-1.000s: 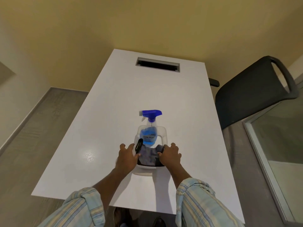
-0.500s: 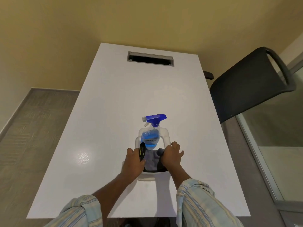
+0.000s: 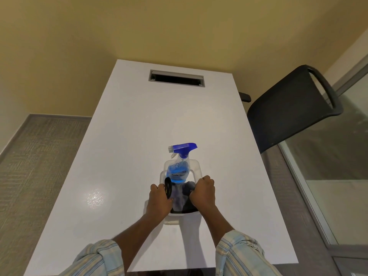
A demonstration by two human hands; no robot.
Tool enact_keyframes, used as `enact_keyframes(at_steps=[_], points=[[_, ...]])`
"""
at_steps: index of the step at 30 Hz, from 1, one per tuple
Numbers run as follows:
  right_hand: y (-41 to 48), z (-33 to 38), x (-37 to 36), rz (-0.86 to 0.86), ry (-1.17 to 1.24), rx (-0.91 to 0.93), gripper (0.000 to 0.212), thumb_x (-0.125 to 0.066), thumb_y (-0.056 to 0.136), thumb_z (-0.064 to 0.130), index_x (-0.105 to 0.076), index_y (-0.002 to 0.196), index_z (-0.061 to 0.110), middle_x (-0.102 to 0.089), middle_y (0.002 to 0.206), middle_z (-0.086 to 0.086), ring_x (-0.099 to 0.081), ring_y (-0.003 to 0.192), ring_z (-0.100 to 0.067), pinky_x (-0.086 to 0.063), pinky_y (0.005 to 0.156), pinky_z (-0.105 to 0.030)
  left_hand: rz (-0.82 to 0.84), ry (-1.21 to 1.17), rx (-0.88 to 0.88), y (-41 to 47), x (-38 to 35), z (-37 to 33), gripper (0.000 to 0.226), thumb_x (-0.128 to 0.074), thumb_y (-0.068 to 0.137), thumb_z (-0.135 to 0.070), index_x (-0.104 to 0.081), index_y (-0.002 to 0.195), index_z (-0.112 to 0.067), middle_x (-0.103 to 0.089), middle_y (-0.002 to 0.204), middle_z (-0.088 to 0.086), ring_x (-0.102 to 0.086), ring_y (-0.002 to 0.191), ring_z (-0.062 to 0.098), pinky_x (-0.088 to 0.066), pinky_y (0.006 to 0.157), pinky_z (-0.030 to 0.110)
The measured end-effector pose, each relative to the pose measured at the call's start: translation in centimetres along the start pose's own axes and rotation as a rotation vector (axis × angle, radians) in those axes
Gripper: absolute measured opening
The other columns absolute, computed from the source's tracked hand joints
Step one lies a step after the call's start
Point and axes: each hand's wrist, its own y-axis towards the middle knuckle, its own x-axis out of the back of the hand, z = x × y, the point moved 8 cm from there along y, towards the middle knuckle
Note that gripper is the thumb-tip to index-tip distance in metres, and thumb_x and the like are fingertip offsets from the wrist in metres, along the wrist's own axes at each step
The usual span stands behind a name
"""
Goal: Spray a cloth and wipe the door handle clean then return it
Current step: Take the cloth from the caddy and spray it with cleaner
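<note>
Single view, head-mounted wide-angle, looking forward and steeply down along the white bench (image 3: 127,156) from its near short edge. Both forearms enter from the bottom of frame; left hand (image 3: 159,200) and right hand (image 3: 204,193) sit close, lower centre. Far end shows the wall; chair (image 3: 288,112) at right edge. Strong barrel distortion. No second view, so no overlap.

Spray bottle (image 3: 178,172) label (dark print) too blurred to read

A tub (image 3: 197,172) sat on the table (image 3: 127,148), near its front edge. In the tub, the spray bottle (image 3: 179,168) stood at the back and the cloth (image 3: 181,198) lay in front. A chair (image 3: 286,118) stood to the tub's right, beside the table.
</note>
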Motion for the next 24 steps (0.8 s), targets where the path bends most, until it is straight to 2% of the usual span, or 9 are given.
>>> enact_keyframes(at_steps=[5,11,14,16,19,20,22,24], points=[[-0.4,0.1,0.7,0.066,0.038,-0.015,0.038,-0.065,0.09,0.022,-0.05,0.122,0.009,-0.063,0.12,-0.011,-0.062,0.108,-0.026,-0.051,0.09,-0.032,-0.001,0.024,-0.01,-0.7,0.5,-0.5,0.045,-0.069,0.091,-0.031,-0.05,0.124,-0.007,-0.048,0.119,0.013,-0.058,0.106,0.023,-0.052,0.091,0.03],[-0.8,0.7,2.4,0.147,0.116,-0.019,0.043,-0.062,0.093,0.028,-0.04,0.127,0.012,-0.06,0.126,-0.01,-0.063,0.111,-0.027,-0.05,0.087,-0.029,-0.038,-0.034,0.056,-1.7,1.5,-0.9,0.056,-0.065,0.093,-0.039,-0.048,0.135,-0.006,-0.049,0.129,0.015,-0.054,0.118,0.027,-0.048,0.099,0.033],[-1.3,1.3,3.8,0.154,0.181,0.017,0.039,-0.059,0.095,0.027,-0.041,0.125,0.011,-0.06,0.123,-0.01,-0.063,0.102,-0.023,-0.044,0.076,-0.025,-0.104,-0.211,0.134,-2.0,2.3,0.2,0.058,-0.06,0.094,-0.046,-0.051,0.134,-0.004,-0.05,0.131,0.019,-0.055,0.118,0.032,-0.048,0.099,0.039],[-1.9,1.6,4.9,0.171,0.244,0.025,0.036,-0.058,0.096,0.03,-0.042,0.122,0.011,-0.06,0.119,-0.009,-0.057,0.091,-0.017,-0.044,0.074,-0.024,-0.108,-0.352,0.208,-2.1,2.3,1.5,0.056,-0.056,0.095,-0.048,-0.055,0.131,-0.004,-0.052,0.131,0.018,-0.057,0.115,0.032,-0.048,0.097,0.041],[-3.1,2.2,6.4,0.218,0.389,0.028,0.037,-0.055,0.097,0.035,-0.044,0.121,0.01,-0.058,0.115,-0.007,-0.054,0.09,-0.014,-0.045,0.077,-0.024,-0.082,-0.607,0.293,-2.6,1.6,3.4,0.046,-0.051,0.097,-0.051,-0.058,0.113,-0.008,-0.062,0.118,0.017,-0.06,0.088,0.024,-0.05,0.085,0.04],[-3.7,2.4,7.0,0.239,0.445,0.03,0.036,-0.055,0.097,0.036,-0.045,0.12,0.011,-0.056,0.113,-0.005,-0.054,0.09,-0.013,-0.046,0.077,-0.022,-0.063,-0.705,0.333,-2.8,1.3,4.2,0.046,-0.049,0.096,-0.053,-0.056,0.111,-0.01,-0.063,0.112,0.015,-0.06,0.085,0.023,-0.051,0.084,0.04],[-5.1,3.0,7.9,0.272,0.555,0.052,0.026,-0.057,0.096,0.035,-0.047,0.11,0.016,-0.056,0.105,-0.001,-0.053,0.082,-0.008,-0.044,0.069,-0.016,-0.018,-0.891,0.414,-3.3,0.7,5.6,0.054,-0.05,0.094,-0.059,-0.057,0.112,-0.008,-0.064,0.103,0.013,-0.063,0.089,0.029,-0.052,0.088,0.045],[-6.6,3.8,8.7,0.309,0.657,0.078,0.016,-0.058,0.096,0.034,-0.046,0.096,0.022,-0.056,0.094,0.005,-0.053,0.079,-0.006,-0.041,0.061,-0.014,0.027,-1.064,0.432,-3.5,0.5,6.4,0.062,-0.052,0.09,-0.06,-0.058,0.117,-0.005,-0.066,0.103,0.013,-0.065,0.097,0.033,-0.052,0.091,0.045]])
